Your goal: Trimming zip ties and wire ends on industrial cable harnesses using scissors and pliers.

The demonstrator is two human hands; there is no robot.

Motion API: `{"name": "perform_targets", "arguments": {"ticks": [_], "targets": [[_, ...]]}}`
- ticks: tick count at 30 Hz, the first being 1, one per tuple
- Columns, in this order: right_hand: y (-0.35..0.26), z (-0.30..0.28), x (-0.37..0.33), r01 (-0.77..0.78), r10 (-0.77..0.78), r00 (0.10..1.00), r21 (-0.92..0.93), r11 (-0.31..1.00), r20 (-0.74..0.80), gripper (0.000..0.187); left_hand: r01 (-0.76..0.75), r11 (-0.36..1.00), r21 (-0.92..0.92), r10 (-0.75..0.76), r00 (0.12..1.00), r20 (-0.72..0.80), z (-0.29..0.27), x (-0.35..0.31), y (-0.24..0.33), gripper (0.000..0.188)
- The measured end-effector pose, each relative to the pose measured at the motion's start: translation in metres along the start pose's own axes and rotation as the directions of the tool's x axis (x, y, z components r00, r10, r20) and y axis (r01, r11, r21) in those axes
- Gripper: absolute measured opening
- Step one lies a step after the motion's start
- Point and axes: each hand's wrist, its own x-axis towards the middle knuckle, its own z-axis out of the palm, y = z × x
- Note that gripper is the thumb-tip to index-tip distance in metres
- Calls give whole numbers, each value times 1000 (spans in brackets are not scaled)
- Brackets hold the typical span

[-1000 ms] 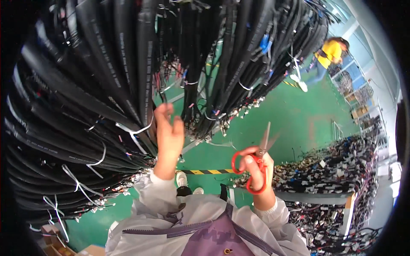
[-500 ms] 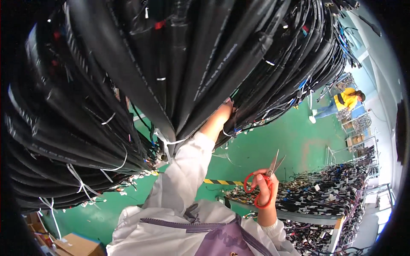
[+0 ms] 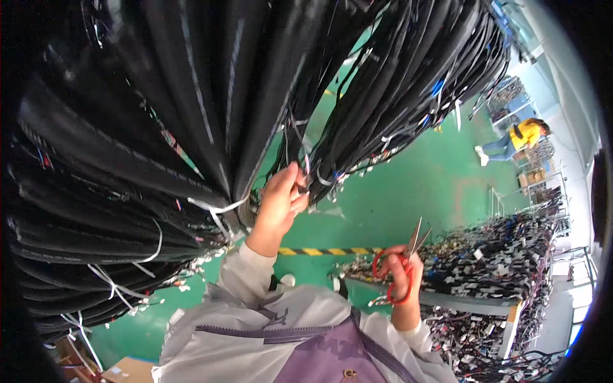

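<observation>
Our cables (image 3: 236, 96) fill the left and far side, several bundles already bound with white ties (image 3: 214, 209). Our left hand (image 3: 279, 199) has its fingers curled narrow against a far bundle's lower end; whether they grip a strand, we cannot tell. Our right hand (image 3: 410, 276) holds scissors (image 3: 408, 252), blades parted, well apart from those bundles. We see no cut underway; what remains is unclear.

The scissors' blades (image 3: 416, 236) were smooth metal, their red handles (image 3: 409, 281) glossy plastic; the black cables (image 3: 204, 108) looked matt and rubbery, bound with smooth white plastic ties (image 3: 220, 209); the jacket (image 3: 242, 357) was creased cloth; the green floor (image 3: 434, 172) looked smooth, faintly shiny; the box (image 3: 131, 370) was matt cardboard.
</observation>
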Motion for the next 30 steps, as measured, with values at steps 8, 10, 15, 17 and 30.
{"name": "perform_targets", "arguments": {"ticks": [8,10,15,17,30], "targets": [[2,14,3,44,-63,983,113,993,171,10,183,921,-343,-90,959,268,58,-59,42,28],[2,15,1,41,-57,980,88,995,190,10,207,908,-364,-127,965,230,68,-68,45,27],[9,11,-5,71,-92,979,117,991,182,11,293,845,-448,-183,945,272,76,-78,51,24],[11,12,-9,69,-88,982,117,991,165,12,311,836,-451,-178,933,313,78,-81,51,24],[7,10,-22,-18,5,995,134,991,100,13,104,994,-29,-104,994,22,78,-77,23,23]]}}
